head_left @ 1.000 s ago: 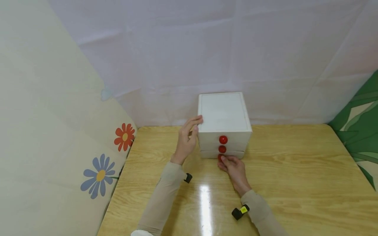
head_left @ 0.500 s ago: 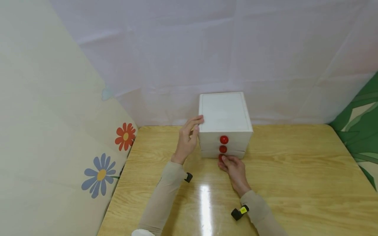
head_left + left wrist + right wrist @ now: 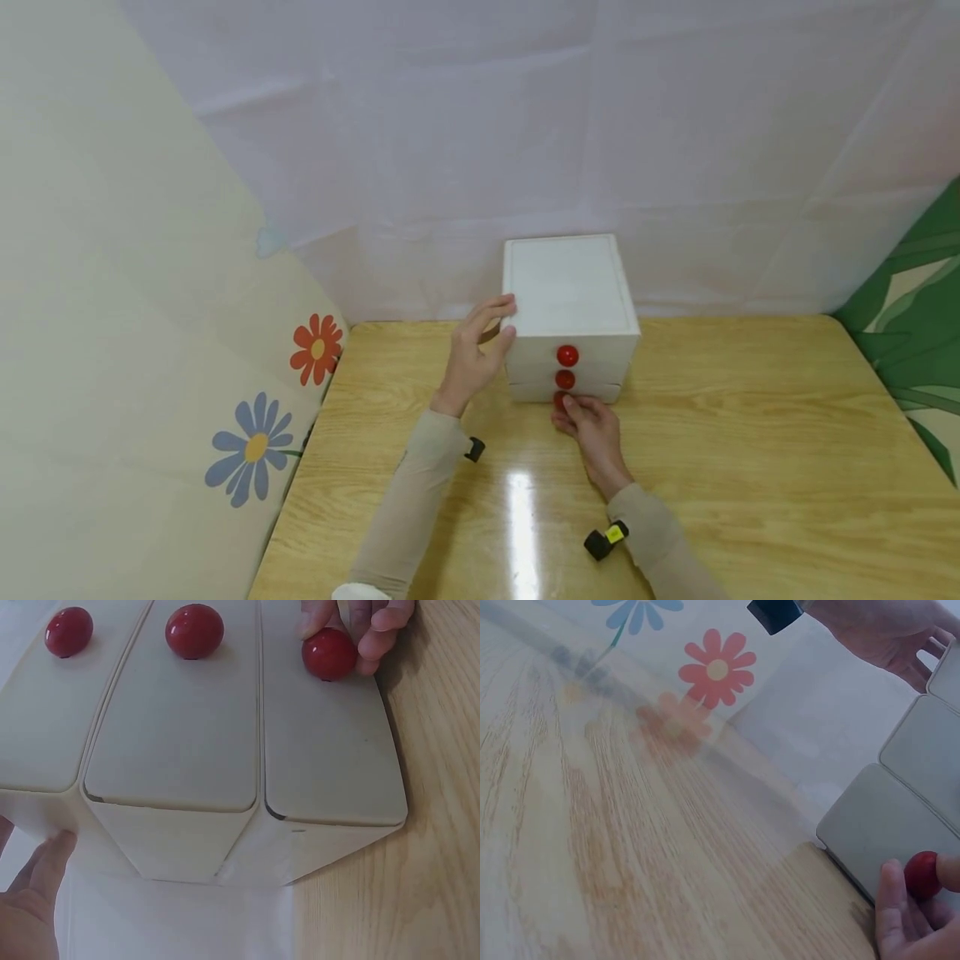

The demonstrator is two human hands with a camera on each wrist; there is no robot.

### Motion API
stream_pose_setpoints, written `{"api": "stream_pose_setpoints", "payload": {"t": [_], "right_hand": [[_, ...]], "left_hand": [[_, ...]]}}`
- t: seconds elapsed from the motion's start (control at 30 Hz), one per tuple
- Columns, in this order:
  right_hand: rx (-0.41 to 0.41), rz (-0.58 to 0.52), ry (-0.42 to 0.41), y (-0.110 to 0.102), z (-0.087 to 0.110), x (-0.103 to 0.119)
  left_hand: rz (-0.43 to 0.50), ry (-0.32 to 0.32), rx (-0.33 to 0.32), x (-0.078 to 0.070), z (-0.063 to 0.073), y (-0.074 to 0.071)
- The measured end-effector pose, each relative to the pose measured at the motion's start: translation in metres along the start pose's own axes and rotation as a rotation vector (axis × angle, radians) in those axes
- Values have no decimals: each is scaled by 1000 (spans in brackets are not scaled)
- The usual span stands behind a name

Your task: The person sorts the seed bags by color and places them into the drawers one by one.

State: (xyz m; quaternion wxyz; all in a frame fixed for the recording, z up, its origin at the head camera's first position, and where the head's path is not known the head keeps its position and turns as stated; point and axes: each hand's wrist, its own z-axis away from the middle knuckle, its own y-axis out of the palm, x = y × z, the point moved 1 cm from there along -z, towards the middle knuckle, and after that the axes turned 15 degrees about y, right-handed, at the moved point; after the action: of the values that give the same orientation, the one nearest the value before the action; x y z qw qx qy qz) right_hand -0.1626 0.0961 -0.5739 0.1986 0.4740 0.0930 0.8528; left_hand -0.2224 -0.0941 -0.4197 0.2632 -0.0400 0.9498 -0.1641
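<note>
A small white cabinet [image 3: 570, 283] with three stacked drawers stands on the table, a round red knob on each drawer front. My right hand [image 3: 596, 429] pinches the lowest knob [image 3: 330, 654] between thumb and fingers. All drawer fronts sit nearly flush with the cabinet in the left wrist view. My left hand [image 3: 476, 350] is at the cabinet's upper left side, its fingertips over the top edge and the thumb by the front corner. Above the gripped knob are the middle knob [image 3: 565, 379] and the top knob [image 3: 567, 356].
The wood-grain table [image 3: 750, 433] extends to both sides of the cabinet. Close behind it hangs a pale cloth backdrop [image 3: 465, 167]. A flower-printed panel [image 3: 150, 333] borders the left edge, and green leaf print [image 3: 922, 317] shows at the right.
My left thumb has spread away from the fingers and shifted right toward the cabinet's front corner. The right hand keeps its pinch on the lowest knob, and the drawers look unmoved.
</note>
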Motion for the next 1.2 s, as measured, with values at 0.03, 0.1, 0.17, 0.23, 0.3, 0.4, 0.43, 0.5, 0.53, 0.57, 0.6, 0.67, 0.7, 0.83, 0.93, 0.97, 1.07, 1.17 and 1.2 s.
{"api": "stream_pose_setpoints", "payload": {"t": [0.03,0.1,0.17,0.23,0.3,0.4,0.43,0.5,0.53,0.57,0.6,0.67,0.7,0.83,0.93,0.97,1.07,1.17,1.2], "right_hand": [[-2,0,-1,0,0,0],[-1,-2,-3,1,0,1],[5,-11,-3,1,-1,1],[12,-17,-3,2,-1,1],[14,-25,-1,2,-2,1],[15,-20,-5,3,-2,1],[15,-16,-8,3,-3,1],[16,-4,-19,2,-3,0],[13,3,-22,2,-3,0],[9,9,-27,1,-3,-1],[4,18,-31,1,-3,-1],[-1,36,-36,-1,-2,-2],[-2,45,-35,-2,-1,-2],[7,100,-26,-6,1,2],[16,153,-21,-10,1,7],[19,175,-19,-12,1,9],[25,230,-21,-17,2,15],[18,313,-44,-25,3,22],[11,353,-60,-28,5,25]], "left_hand": [[0,3,4,0,-1,0],[2,3,7,-1,-1,-2],[7,3,6,-2,-2,-3],[7,2,5,-2,-2,-4],[10,4,3,-1,-1,-5],[13,4,0,0,-1,-4],[15,4,-2,1,-1,-3],[16,4,-6,3,0,-2],[13,5,-5,4,0,-2],[12,6,-5,5,1,-1],[10,9,-2,6,1,0],[10,15,1,7,3,1],[11,18,3,8,3,2],[17,27,7,7,2,3],[19,17,16,7,0,1],[20,7,22,7,0,0],[18,-28,54,10,2,-3],[-15,-50,124,18,9,-8],[-39,-55,157,22,11,-10]]}}
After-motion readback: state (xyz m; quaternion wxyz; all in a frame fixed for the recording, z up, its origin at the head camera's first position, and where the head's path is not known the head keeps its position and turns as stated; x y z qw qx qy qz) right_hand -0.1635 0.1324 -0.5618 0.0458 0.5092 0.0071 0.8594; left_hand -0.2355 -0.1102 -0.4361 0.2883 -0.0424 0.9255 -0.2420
